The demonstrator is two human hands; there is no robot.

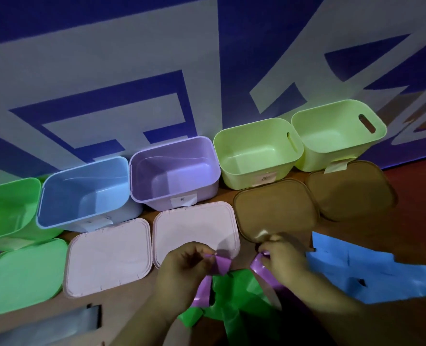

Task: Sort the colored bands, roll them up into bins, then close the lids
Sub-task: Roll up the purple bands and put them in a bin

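Both my hands work a purple band point(222, 264) low in the middle of the view. My left hand point(182, 268) pinches one folded end of it, and my right hand point(281, 258) pinches the other end. A green band point(236, 295) lies crumpled under and between my hands. Blue bands point(371, 273) lie spread out at the right. Behind stand open bins in a row: green point(7, 206), blue point(82, 193), purple point(174, 168) and two light green point(256, 148) point(336, 131).
Lids lie flat in front of the bins: a green lid point(19, 273), two pink lids point(107, 255) point(197, 226) and two brown lids point(274, 208) point(351, 188). A grey band point(44, 325) lies at the lower left. A blue-and-white wall rises right behind the bins.
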